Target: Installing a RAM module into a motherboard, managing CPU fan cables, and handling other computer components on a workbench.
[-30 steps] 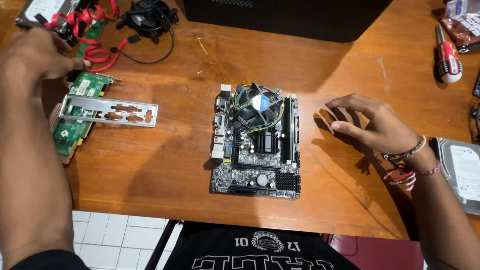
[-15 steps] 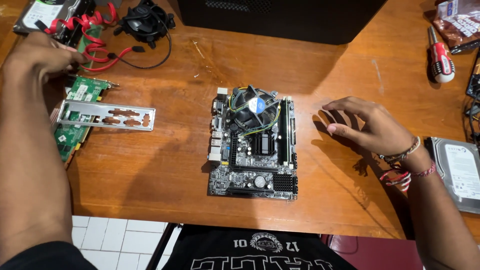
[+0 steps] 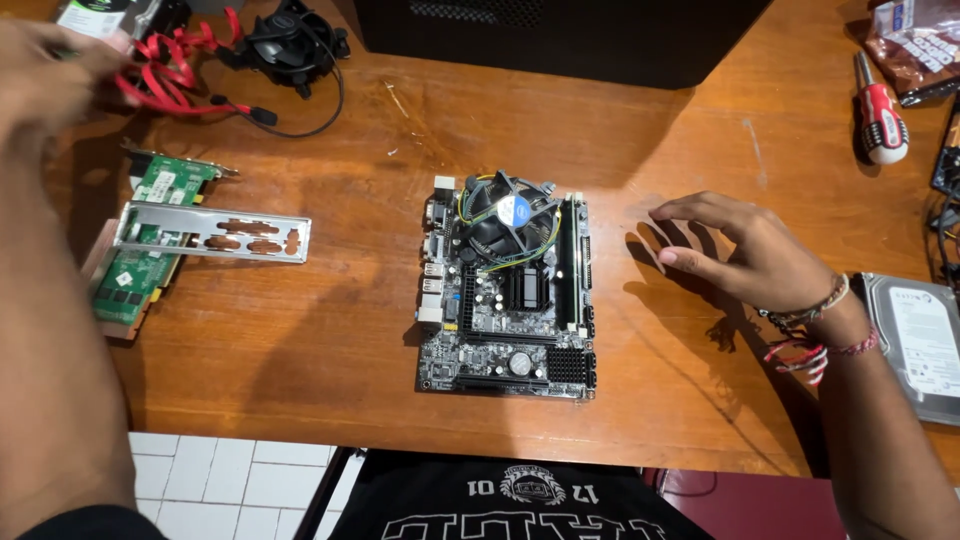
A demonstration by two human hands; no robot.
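Observation:
A small motherboard [image 3: 510, 300] with a round cooler fan [image 3: 508, 216] lies flat in the middle of the wooden table [image 3: 330, 340]. My right hand [image 3: 750, 255] hovers just right of it, fingers spread and curved down, holding nothing. At the far left corner my left hand [image 3: 50, 75] is raised and blurred. Its fingertips are at a bundle of red cables [image 3: 170, 72]; whether it grips them is unclear. Below that arm lie a silver metal port plate [image 3: 210, 235] and a green expansion card [image 3: 150, 255].
A black computer case [image 3: 560, 35] stands at the back. A loose black fan [image 3: 295, 40] with its wire sits beside the red cables. A red-handled screwdriver [image 3: 880, 110] and a brown bag [image 3: 915, 50] are at the back right, and a hard drive [image 3: 925, 345] at the right edge.
My left hand has moved up and back from the green card toward the red cables. My right hand stays beside the motherboard, fingers slightly more lifted.

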